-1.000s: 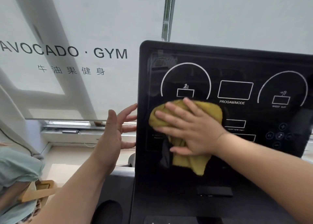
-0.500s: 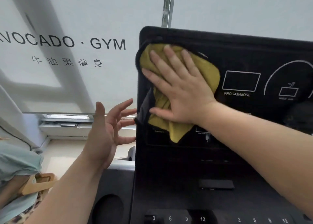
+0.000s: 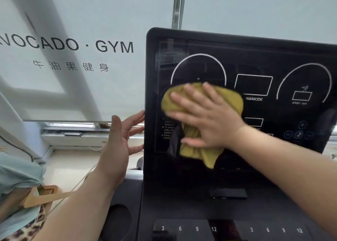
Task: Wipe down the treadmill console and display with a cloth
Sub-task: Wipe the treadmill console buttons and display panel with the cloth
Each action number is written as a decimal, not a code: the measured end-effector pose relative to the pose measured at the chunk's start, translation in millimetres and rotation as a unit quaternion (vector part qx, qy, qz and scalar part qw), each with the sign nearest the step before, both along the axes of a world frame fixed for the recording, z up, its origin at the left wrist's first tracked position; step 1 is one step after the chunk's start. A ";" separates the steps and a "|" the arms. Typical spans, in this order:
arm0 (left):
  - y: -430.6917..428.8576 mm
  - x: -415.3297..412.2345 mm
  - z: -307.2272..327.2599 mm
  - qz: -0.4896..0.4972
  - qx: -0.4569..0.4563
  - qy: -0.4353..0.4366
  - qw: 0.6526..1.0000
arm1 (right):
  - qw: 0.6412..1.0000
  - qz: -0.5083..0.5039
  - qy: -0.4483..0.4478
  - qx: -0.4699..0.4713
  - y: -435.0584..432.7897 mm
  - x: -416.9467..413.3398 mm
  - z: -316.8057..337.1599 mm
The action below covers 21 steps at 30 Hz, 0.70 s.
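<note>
The treadmill's black display panel [image 3: 264, 58] fills the right of the view, with white dial outlines and boxes printed on it. My right hand [image 3: 206, 115] lies flat on a yellow cloth [image 3: 231, 98] and presses it against the left-middle of the panel; the cloth's lower end hangs down below my palm. My left hand [image 3: 118, 147] is open, fingers spread, with the fingertips at the panel's left edge. Below the panel, the console [image 3: 182, 195] carries rows of number keys [image 3: 197, 229].
A white roller blind [image 3: 73, 31] printed "AVOCADO · GYM" hangs behind, with a window sill [image 3: 73, 137] under it. A round cup holder [image 3: 118, 220] sits at the console's left. Pale green fabric and a wooden hanger [image 3: 42, 195] lie at the lower left.
My right hand has swept the cloth down from the panel's top left corner to its left-middle. My left hand has risen slightly toward the panel's edge.
</note>
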<state>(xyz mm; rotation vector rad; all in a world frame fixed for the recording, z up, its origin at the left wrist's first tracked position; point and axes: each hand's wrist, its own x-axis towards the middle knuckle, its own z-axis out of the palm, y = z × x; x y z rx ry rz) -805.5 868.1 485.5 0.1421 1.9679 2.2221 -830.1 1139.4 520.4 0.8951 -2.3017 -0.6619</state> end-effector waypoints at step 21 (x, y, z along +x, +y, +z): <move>21.6 6.1 1.2 0.117 -0.032 0.054 0.991 | 0.993 -0.071 -0.013 -0.096 -46.2 35.2 -63.3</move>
